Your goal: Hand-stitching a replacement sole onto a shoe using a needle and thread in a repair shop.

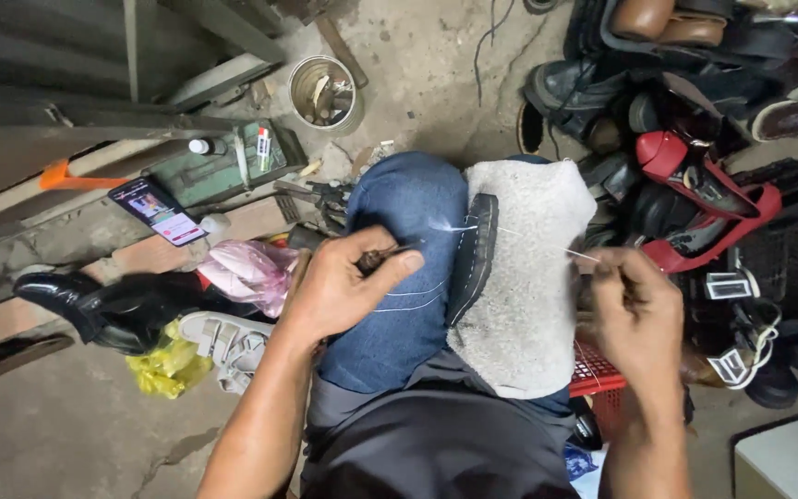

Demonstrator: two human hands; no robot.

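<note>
Hands (348, 282) stitching shoe sole (475, 254), concrete floor (76, 425)

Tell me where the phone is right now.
In the head view, the phone lies at upper left, screen lit, beside the green metal box, left of the left hand.

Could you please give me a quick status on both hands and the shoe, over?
Left hand pinching small dark tool at black shoe sole clamped between knees. Right hand pulling thin white thread taut. Nothing obstructing.
</note>
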